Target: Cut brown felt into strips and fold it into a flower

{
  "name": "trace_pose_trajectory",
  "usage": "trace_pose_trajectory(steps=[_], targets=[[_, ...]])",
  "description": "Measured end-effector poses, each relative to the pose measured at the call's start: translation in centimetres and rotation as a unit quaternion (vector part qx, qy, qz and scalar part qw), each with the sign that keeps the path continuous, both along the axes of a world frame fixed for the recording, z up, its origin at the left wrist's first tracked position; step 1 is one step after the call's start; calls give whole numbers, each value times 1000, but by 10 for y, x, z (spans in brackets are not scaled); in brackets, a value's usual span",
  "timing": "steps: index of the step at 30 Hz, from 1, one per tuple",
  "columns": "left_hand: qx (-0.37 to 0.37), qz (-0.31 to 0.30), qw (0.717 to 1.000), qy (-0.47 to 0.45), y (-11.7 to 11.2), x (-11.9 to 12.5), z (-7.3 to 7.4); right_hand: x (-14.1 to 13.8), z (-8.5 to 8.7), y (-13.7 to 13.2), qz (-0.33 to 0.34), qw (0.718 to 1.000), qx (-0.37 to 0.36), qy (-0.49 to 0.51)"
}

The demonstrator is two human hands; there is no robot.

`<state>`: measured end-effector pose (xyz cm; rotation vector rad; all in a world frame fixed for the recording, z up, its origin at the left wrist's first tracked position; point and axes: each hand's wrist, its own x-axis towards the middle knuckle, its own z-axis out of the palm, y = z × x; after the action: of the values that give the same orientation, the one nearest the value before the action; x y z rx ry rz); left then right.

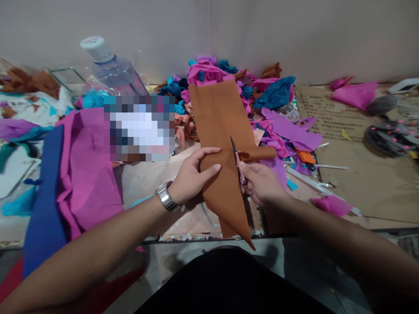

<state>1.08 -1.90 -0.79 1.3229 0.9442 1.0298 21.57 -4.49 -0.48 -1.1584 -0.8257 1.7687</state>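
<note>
A long brown sheet of crepe-like paper or cloth (222, 117) lies in front of me, its lower corner hanging over the table's front edge. My left hand (194, 176) rests on its left side, thumb and index finger stretched apart on top; the other fingers are mostly hidden. My right hand (262, 183) is closed around small pink-handled scissors (240, 168) at the sheet's right side. Their pointed blade lies over the brown material, pointing away from me. Beside the blade, a rolled or folded brown flap (262, 152) sticks out to the right.
Crumpled pink, blue and purple scraps (203, 72) pile up against the wall. On the left stand a clear bottle with a white cap (98, 50) and pink (93, 170) and blue sheets (46, 187). A pixelated patch covers something nearby. Cardboard (369, 174) lies at right, with a dark round item (393, 137).
</note>
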Motion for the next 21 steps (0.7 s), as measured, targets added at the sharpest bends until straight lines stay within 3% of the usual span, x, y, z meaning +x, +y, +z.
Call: trace_pose_trajectory(steps=[21], targets=[[43,-6,998,51,-3,0,1,-6,6,-1,-23,1000,-12,4]])
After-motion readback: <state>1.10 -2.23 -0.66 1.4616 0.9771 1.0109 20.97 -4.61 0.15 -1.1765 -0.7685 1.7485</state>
